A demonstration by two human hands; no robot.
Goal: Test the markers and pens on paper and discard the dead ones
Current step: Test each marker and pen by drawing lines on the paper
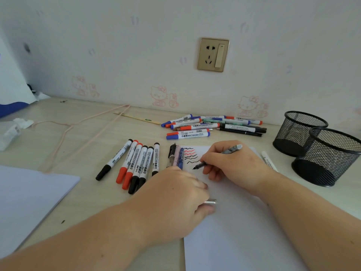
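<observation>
You're partway through, judging by the paper (234,222) at lower centre on the tabletop (88,133) — five squiggles done, an untested pile (213,126) above. Your left hand (175,200) pins the sheet (pinching a cap, apparently); your right hand (232,163) grips a slim grey pen (218,156), tip on paper.

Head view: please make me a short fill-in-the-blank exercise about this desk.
1. The right hand holds a ____ on the paper.
2. The wavy test lines are black and ____.
3. The two mesh cups are coloured ____.

Missing words: pen; red; black
</observation>
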